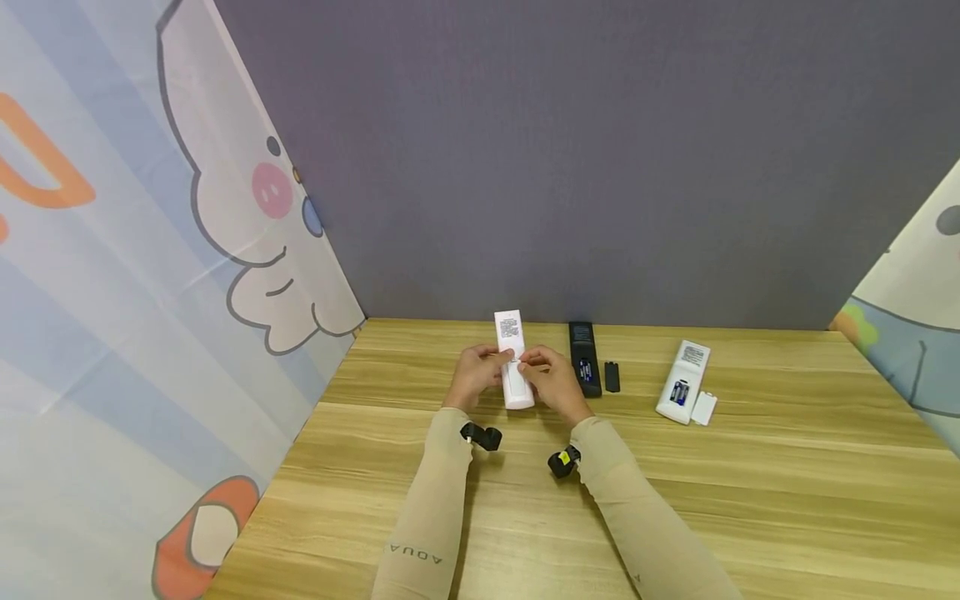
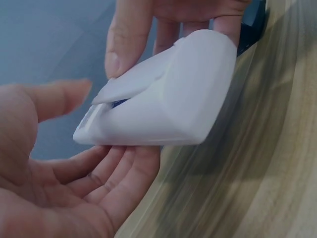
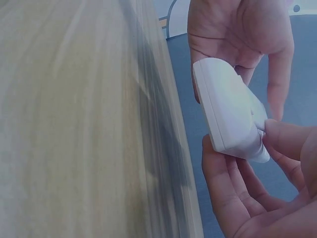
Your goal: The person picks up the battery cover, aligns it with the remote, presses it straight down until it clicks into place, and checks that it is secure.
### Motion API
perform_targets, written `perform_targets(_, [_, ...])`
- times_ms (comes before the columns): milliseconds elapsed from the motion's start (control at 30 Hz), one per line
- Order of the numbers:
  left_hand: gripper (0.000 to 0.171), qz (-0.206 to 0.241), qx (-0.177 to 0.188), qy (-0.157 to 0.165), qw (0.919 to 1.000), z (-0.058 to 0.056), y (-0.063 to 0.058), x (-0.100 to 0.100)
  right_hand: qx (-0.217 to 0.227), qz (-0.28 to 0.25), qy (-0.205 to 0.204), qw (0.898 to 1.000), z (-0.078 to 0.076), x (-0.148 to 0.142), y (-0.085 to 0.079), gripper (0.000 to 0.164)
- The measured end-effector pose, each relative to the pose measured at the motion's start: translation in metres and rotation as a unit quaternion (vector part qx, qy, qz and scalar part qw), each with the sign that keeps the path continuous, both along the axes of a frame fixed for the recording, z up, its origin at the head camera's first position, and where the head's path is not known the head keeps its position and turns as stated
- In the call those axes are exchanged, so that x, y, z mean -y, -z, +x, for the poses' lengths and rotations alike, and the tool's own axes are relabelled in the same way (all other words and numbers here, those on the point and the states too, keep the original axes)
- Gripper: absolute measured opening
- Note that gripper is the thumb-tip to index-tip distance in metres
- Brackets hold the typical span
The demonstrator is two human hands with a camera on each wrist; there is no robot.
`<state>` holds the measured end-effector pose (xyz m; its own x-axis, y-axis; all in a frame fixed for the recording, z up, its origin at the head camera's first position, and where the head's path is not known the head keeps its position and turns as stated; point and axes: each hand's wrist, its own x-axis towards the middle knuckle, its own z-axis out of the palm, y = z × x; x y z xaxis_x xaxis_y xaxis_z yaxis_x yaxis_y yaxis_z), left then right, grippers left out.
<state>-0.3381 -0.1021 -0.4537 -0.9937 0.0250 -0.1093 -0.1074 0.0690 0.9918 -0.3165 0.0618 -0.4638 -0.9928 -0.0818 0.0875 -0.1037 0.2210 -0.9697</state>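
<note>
A white remote control [image 1: 508, 329] is held up over the wooden table, its back facing up. My left hand [image 1: 476, 373] holds it from the left side, fingers underneath; in the left wrist view the left thumb [image 2: 64, 99] stands off its surface. From the other side my right hand [image 1: 553, 383] pinches the white battery cover [image 2: 143, 74], with the thumb [image 3: 285, 136] at its edge and other fingers against the remote's side. One end of the cover is tilted up, showing a dark blue sliver [image 2: 119, 103] inside the compartment.
Right of the hands lies a black remote [image 1: 582, 335] with its battery compartment uncovered and its black cover [image 1: 612, 377] beside it. Farther right lies another white remote [image 1: 693, 358], batteries [image 1: 679, 392] exposed, next to its cover [image 1: 704, 408]. A grey panel [image 1: 562, 167] rises behind the table.
</note>
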Motion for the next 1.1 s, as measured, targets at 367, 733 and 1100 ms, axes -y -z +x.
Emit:
perform_targets(367, [0.042, 0.013, -0.002, 0.027, 0.9995, -0.0001, 0.0009, 0.0015, 0.032, -0.013, 0.0, 0.999, -0.003, -0.0028, -0.0001, 0.014])
perform_targets(733, [0.039, 0.025, -0.001, 0.022, 0.9994, 0.0011, 0.0, 0.0007, 0.041, -0.026, -0.002, 0.999, -0.0036, -0.0022, 0.0006, 0.013])
perform_targets(1100, [0.037, 0.022, -0.015, 0.025, 0.9994, -0.0009, 0.0042, -0.0009, 0.042, -0.027, 0.001, 0.999, -0.0033, -0.0019, 0.0005, 0.013])
